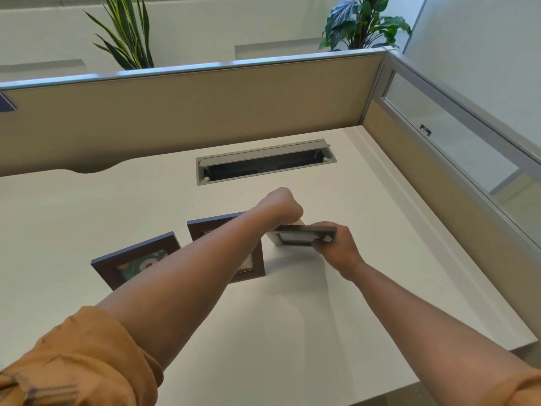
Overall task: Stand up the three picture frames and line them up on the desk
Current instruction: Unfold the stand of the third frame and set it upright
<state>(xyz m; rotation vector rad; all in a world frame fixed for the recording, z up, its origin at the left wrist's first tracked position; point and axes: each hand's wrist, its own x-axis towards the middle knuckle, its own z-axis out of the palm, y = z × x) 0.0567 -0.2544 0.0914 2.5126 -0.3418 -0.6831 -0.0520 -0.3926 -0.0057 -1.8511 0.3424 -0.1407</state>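
Two dark brown picture frames stand on the white desk (292, 317): one at the left (137, 260) with a green floral print, one in the middle (251, 259), partly hidden behind my left forearm. A third, grey frame (301, 234) is held above the desk to their right, tilted with its back side showing. My left hand (279, 206) is closed on its far edge or back stand. My right hand (336, 244) grips its near right corner.
An open grey cable tray (265, 162) is set into the desk behind the frames. Tan partition walls (190, 112) close the back and right sides, with a glass panel on the right. Plants stand behind the partition. The desk's front edge runs at lower right.
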